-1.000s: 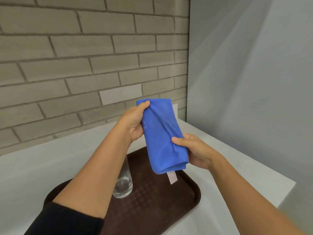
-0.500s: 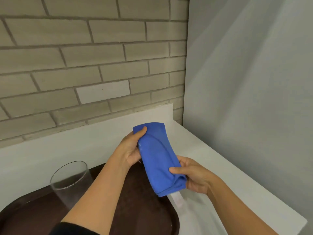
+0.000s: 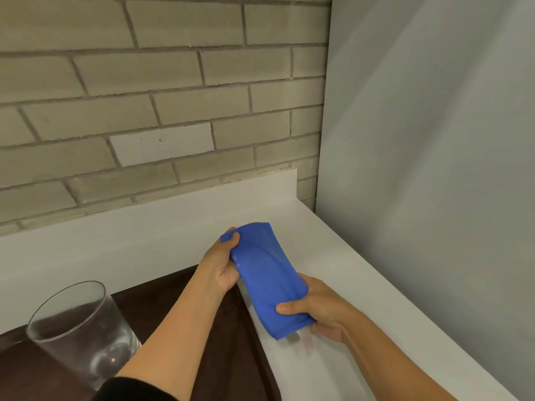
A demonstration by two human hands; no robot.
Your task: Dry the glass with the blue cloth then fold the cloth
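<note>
The blue cloth (image 3: 266,276) is folded into a narrow thick strip and held low over the white counter, just right of the tray. My left hand (image 3: 221,266) grips its far end with the thumb on top. My right hand (image 3: 318,309) pinches its near end, thumb across the fold. The clear glass (image 3: 78,328) stands upright on the dark brown tray (image 3: 223,342) at lower left, apart from both hands and partly behind my left forearm.
The white counter (image 3: 333,285) runs to the right along a grey wall (image 3: 434,169). A brick wall (image 3: 144,111) with a white backsplash strip (image 3: 144,227) stands behind. The counter's right edge meets the grey wall closely.
Both hands have lowered the folded cloth and carried it right, from above the tray to just over the counter. The view has tilted, bringing the glass to the lower left.
</note>
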